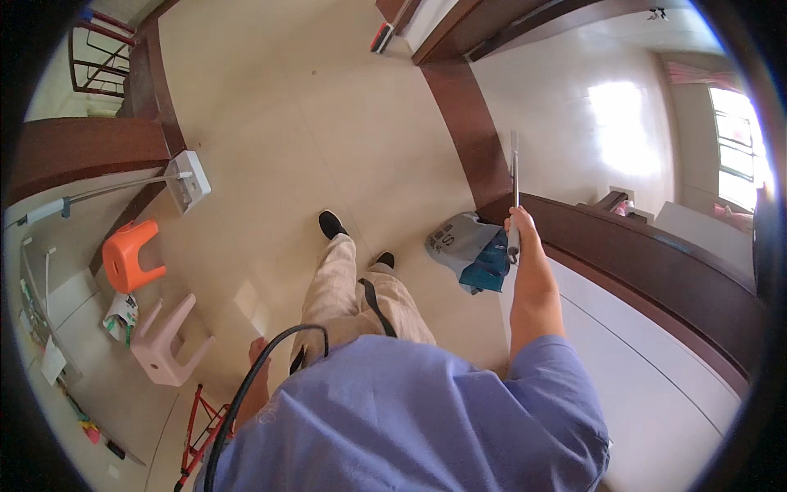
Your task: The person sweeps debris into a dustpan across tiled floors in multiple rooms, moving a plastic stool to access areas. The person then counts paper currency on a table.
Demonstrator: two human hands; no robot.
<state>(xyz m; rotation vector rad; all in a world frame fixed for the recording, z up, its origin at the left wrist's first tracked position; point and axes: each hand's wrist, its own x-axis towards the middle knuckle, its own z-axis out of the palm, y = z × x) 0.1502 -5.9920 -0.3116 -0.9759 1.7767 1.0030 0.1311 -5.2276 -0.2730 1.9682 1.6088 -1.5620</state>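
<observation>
My right hand (520, 222) is closed around a slim silver pole with a grey grip (514, 240), held out to my right. A dark loop shows at its near end, and the far end reaches over the dark brown floor strip. What is fixed to that far end, if anything, I cannot make out. Below and left of this hand, a grey bag with dark print (456, 238) and a teal part (489, 264) lies on the floor against the wall. My left hand (259, 361) hangs low at my side, partly behind a black cable (254, 381); its fingers are not clear.
At left are an orange stool (123, 258), a pink stool (168, 348) and a mop bucket (190, 182) with a pole leaning out. A red metal frame (197, 430) stands lower left. Dark wooden trim (639, 254) runs along the right, and a brush head (382, 37) lies ahead.
</observation>
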